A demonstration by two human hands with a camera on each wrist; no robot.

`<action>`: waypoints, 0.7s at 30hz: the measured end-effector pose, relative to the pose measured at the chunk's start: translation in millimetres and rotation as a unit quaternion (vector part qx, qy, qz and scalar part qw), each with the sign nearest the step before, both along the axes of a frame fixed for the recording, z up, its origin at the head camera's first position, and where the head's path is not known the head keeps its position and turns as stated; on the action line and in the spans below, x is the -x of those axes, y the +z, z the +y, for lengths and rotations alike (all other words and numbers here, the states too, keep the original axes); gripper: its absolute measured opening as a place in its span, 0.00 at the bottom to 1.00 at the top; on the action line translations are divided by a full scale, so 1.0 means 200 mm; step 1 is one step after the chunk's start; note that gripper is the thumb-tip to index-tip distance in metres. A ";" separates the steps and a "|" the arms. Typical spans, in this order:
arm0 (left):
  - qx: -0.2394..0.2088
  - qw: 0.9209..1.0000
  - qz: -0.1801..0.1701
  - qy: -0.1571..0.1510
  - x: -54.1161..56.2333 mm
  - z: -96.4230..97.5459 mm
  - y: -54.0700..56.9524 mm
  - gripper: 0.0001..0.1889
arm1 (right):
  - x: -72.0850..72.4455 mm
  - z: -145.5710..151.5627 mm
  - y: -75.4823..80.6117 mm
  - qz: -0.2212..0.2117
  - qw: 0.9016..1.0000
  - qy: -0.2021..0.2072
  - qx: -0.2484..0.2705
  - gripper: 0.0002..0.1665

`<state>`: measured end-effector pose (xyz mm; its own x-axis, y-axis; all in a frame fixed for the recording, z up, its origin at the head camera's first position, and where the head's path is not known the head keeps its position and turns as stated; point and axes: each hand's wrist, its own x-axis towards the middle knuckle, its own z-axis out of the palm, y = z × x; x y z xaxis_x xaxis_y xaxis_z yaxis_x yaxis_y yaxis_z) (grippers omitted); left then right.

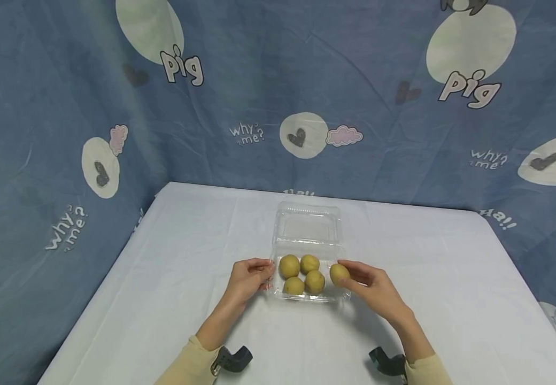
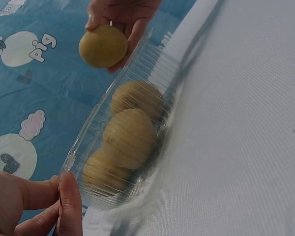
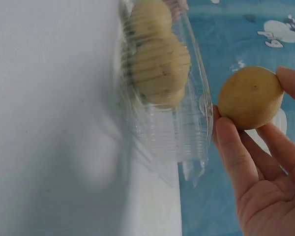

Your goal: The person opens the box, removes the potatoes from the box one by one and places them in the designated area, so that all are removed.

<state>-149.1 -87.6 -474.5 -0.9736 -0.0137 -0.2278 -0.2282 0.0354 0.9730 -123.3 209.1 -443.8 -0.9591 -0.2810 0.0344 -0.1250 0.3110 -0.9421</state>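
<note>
A clear plastic clamshell box (image 1: 333, 251) lies on the table with its lid (image 1: 307, 223) raised at the back. Inside sit several round yellow fruits (image 1: 290, 266), bunched toward the left and middle; their kind is hard to tell. At the box's left rim, my left hand (image 1: 249, 279) pinches the plastic between thumb and fingers, as the left wrist view also shows. My right hand (image 1: 374, 289) holds another yellow fruit (image 3: 250, 97) between thumb and fingertips, above the box's right end. In the right wrist view, this fruit is apart from the others.
A white cloth covers the table (image 1: 177, 299), which runs out on both sides of the box. Behind and to the left hangs a blue printed curtain (image 1: 239, 80). Each wrist carries a black camera mount (image 1: 233, 359).
</note>
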 end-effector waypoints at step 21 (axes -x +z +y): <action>-0.004 1.000 -0.005 0.005 0.01 0.01 0.00 0.12 | -0.04 0.05 0.01 -0.138 0.979 -0.101 0.112 0.33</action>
<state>-150.3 -86.3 -475.2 -0.9712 -0.0218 -0.2372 -0.2377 0.0259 0.9710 -116.2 219.3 -442.0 -0.9760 -0.0989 -0.1940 0.1861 0.0840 -0.9789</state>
